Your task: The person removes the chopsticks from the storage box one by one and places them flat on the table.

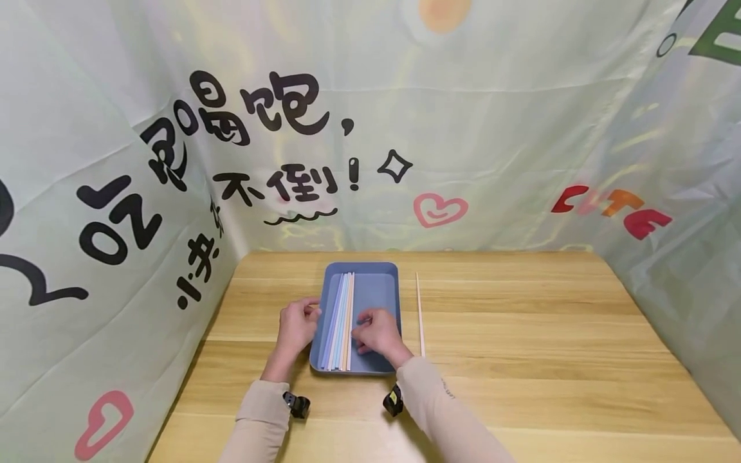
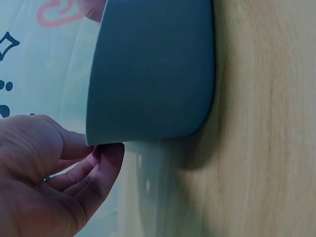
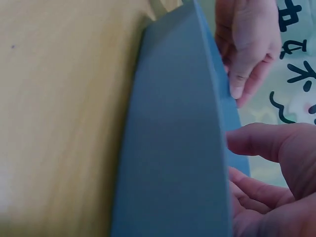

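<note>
A blue-grey rectangular tray (image 1: pixel 376 283) lies on the table, and several pastel chopsticks (image 1: pixel 341 321) rest lengthwise along its left side. My left hand (image 1: pixel 298 326) is at the tray's left rim; in the left wrist view, the thumb and fingers of that hand (image 2: pixel 54 173) pinch the tray's edge (image 2: pixel 148 74). Inside the tray, my right hand (image 1: pixel 379 334) is beside the rightmost chopsticks with its fingers bent loosely. The right wrist view shows a gap between the thumb and fingers of this hand (image 3: pixel 281 173), while the tray wall (image 3: pixel 173 123) partly hides the fingertips.
A single pale chopstick (image 1: pixel 419 308) lies on the wooden table (image 1: pixel 521 347) to the right of the tray, partly behind the right forearm. Printed fabric walls (image 1: pixel 492 128) border the table at the back, left and right.
</note>
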Demonstrator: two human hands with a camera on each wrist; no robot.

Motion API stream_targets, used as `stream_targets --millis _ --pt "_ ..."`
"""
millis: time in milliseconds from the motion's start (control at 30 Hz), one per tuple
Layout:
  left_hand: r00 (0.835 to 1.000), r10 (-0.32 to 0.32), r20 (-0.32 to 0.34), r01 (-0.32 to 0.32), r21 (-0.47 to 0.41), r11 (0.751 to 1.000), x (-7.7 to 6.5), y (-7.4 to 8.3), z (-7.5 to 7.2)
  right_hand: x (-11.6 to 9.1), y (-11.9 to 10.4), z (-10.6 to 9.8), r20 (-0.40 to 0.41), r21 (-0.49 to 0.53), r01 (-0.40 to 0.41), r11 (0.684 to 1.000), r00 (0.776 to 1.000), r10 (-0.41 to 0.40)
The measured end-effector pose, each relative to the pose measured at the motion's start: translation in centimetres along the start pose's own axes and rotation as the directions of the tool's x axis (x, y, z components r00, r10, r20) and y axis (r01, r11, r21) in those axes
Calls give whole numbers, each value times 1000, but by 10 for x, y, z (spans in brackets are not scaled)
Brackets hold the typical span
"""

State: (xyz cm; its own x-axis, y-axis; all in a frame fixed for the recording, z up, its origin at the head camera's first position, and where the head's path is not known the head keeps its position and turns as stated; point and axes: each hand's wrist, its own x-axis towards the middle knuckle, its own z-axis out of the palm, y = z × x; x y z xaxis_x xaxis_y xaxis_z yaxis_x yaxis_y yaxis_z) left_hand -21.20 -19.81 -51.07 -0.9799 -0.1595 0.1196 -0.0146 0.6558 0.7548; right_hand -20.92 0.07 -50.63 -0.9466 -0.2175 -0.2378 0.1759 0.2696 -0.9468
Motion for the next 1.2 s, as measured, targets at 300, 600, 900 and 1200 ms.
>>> stream_targets --millis 300,600,900,1200 --pt "1000 -2 -2 2 28 1000 -1 3 0 -1 2 7 2 14 2 1000 1000 -2" --pt "1000 -14 -3 14 23 1000 -1 4 -1 -2 5 12 -12 -8 3 1000 1000 -3" --pt "1000 0 -4 0 17 1000 -2 3 0 -2 5 17 -22 -9 -13 1000 1000 13" --pt "1000 1 -7 -1 19 1000 -2 3 -1 0 7 18 -34 -29 -23 999 999 22"
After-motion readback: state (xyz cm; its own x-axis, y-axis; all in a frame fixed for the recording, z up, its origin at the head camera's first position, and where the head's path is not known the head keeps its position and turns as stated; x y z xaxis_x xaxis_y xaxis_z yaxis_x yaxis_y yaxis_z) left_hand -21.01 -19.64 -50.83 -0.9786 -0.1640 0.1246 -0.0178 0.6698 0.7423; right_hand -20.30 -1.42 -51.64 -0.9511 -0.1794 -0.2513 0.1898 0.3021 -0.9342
